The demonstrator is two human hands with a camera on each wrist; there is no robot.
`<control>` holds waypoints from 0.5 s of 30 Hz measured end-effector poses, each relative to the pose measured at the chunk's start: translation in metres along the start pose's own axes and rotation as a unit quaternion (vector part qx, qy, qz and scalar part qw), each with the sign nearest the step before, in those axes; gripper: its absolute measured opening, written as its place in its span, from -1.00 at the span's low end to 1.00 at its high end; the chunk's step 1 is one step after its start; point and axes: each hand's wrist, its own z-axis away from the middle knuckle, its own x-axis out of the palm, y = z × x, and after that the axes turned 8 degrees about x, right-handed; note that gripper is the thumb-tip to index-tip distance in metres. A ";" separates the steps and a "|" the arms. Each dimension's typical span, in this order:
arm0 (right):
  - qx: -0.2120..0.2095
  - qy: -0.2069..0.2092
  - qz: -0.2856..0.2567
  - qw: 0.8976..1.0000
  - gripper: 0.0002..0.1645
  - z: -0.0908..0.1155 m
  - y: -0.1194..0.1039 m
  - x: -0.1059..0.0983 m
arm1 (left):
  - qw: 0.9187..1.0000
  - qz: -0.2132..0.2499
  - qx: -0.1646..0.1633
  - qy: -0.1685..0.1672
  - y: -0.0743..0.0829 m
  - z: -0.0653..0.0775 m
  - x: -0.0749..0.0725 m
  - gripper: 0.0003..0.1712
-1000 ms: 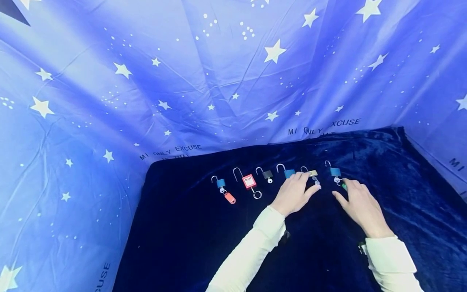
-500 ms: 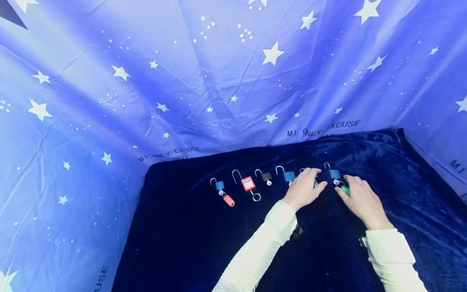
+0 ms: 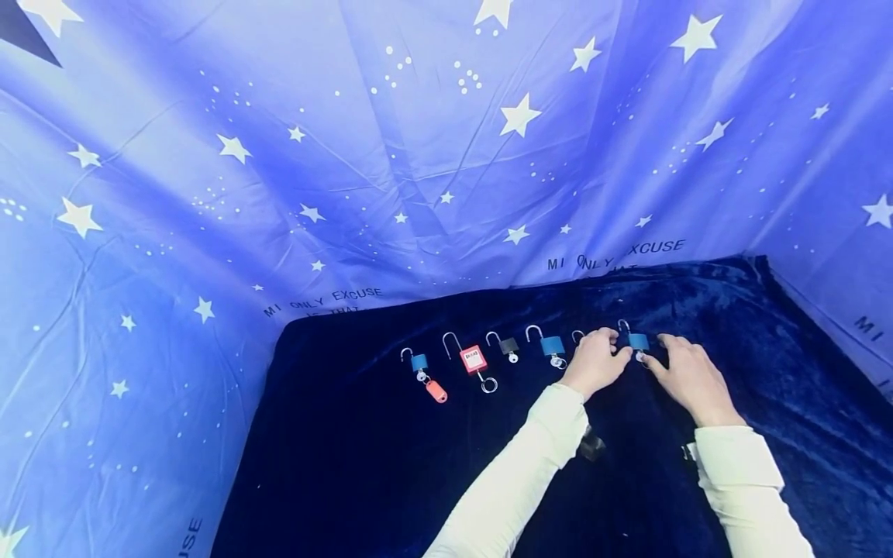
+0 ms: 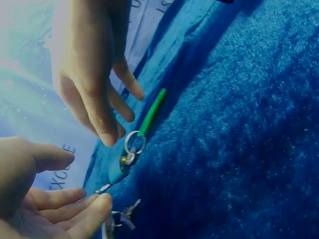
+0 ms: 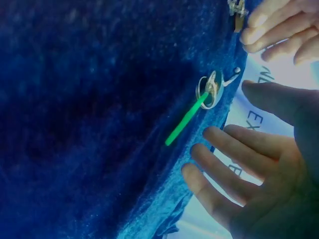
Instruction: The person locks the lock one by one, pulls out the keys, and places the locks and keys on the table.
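A blue padlock (image 3: pixel 638 342) with a raised shackle lies on the dark cloth between my hands. Its key (image 3: pixel 640 356) is in the bottom, and a ring with a green tag (image 4: pixel 152 111) hangs from it. My left hand (image 3: pixel 597 363) hovers at its left side, fingers loosely extended, holding nothing. Beneath that hand a brass padlock (image 5: pixel 239 23) is mostly covered in the head view; its keys (image 4: pixel 128 215) show in the left wrist view. On the other side, my right hand (image 3: pixel 698 380) has its fingers spread beside the blue padlock, apart from it in the right wrist view.
Further left in the row lie another blue padlock (image 3: pixel 552 346), a dark padlock (image 3: pixel 508 346), a red padlock (image 3: pixel 473 359) and a small blue padlock (image 3: pixel 418 362) with an orange tag (image 3: pixel 436 391). A starry curtain (image 3: pixel 446 155) stands behind the dark blue cloth (image 3: pixel 363 465).
My left hand has moved right, from beside the middle blue padlock across the brass one toward the rightmost blue padlock. My right hand has shifted only slightly.
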 end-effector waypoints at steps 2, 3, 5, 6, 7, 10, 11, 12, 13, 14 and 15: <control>0.000 -0.002 0.002 1.000 -0.34 -0.003 0.002 0.001 | 1.000 -0.010 -0.004 -0.001 0.000 -0.002 0.003 -0.59; -0.001 -0.002 0.003 1.000 -0.34 -0.004 0.002 0.003 | 1.000 -0.014 -0.006 0.000 0.001 -0.003 0.004 -0.59; -0.001 -0.008 0.008 1.000 -0.34 -0.007 0.003 0.004 | 1.000 -0.027 -0.007 0.000 0.001 -0.005 0.005 -0.58; 0.000 -0.011 0.010 1.000 -0.33 -0.008 0.003 0.005 | 0.999 -0.036 -0.007 0.000 0.002 -0.007 0.005 -0.58; -0.002 -0.014 0.012 1.000 -0.34 -0.010 0.002 0.006 | 0.999 -0.043 -0.006 0.002 0.003 -0.008 0.004 -0.59; -0.005 -0.020 0.014 1.000 -0.34 -0.014 0.000 0.007 | 0.998 -0.062 -0.004 0.003 0.005 -0.012 0.004 -0.66; -0.005 -0.021 0.012 1.000 -0.34 -0.015 -0.001 0.008 | 0.998 -0.061 -0.005 0.003 0.006 -0.013 0.004 -0.70; -0.007 -0.019 0.010 1.000 -0.34 -0.016 -0.001 0.008 | 0.998 -0.058 -0.005 0.003 0.006 -0.015 0.004 -0.75; -0.008 -0.018 0.008 1.000 -0.35 -0.017 -0.001 0.008 | 0.998 -0.055 -0.004 0.004 0.006 -0.016 0.005 -0.78; -0.007 -0.018 0.004 1.000 -0.35 -0.017 -0.002 0.008 | 0.999 -0.053 -0.003 0.005 0.006 -0.017 0.005 -0.79; -0.008 -0.016 0.000 1.000 -0.35 -0.018 -0.001 0.008 | 0.999 -0.049 -0.006 0.005 0.006 -0.018 0.007 -0.81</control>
